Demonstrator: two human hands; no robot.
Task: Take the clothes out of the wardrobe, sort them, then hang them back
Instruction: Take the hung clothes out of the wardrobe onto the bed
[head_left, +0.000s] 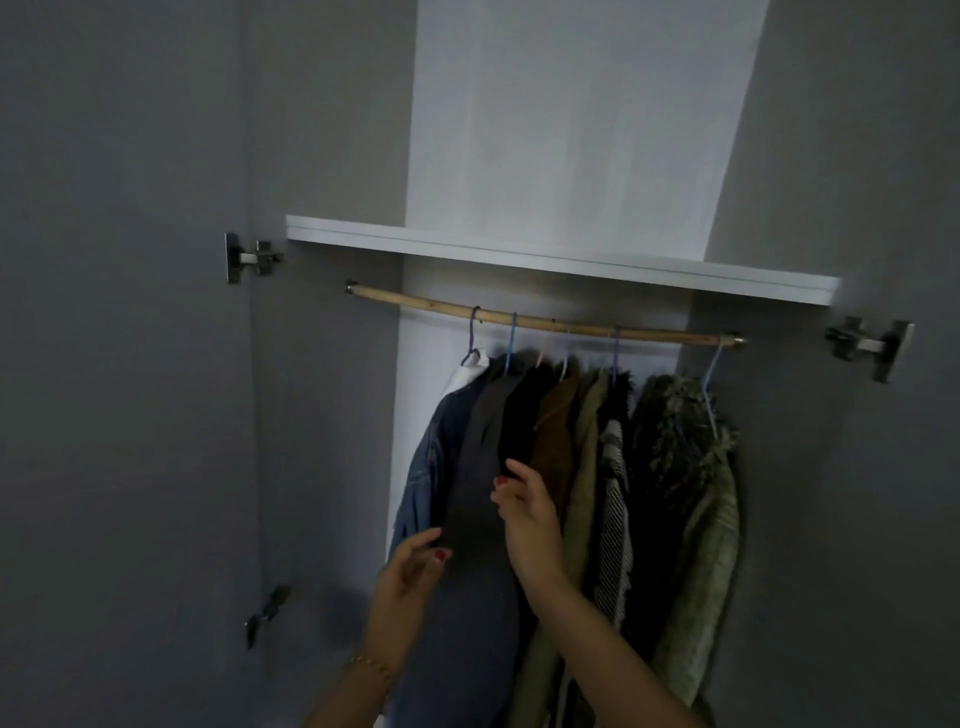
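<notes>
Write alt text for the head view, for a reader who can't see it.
A person's left hand and right hand reach into an open wardrobe, fingers relaxed on either side of a dark grey garment. It hangs among coats and jackets on a wooden rail, under a white shelf.

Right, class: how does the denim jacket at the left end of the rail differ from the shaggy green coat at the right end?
The denim jacket is blue and smooth-woven; the shaggy green coat is olive and furry. The jacket hangs close against its neighbours, with the left hand near it; the coat hangs apart, no hand near. Both hang on hangers from the wooden rail.
</notes>
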